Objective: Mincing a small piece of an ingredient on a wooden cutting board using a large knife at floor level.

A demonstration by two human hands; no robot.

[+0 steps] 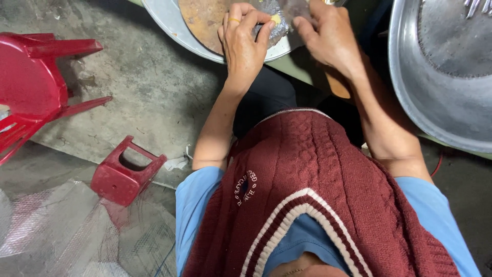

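Note:
My left hand (245, 41) rests over a metal tray (169, 23) at the top of the view, its fingers pinching a piece of crinkled silver foil (275, 23) with a small yellow bit at the fingertips. My right hand (328, 33) holds the other side of the same foil. Under the foil lies a round brown board (200, 18) inside the tray. A ring is on one finger of my left hand. My maroon knit vest and blue sleeves fill the lower middle of the view.
A large round metal basin (441, 97) holding a flat grey disc sits at the right. A red plastic chair (31, 82) and a small red plastic stool (125, 172) lie on the concrete floor at the left. Clear plastic sheeting (61, 236) covers the lower left.

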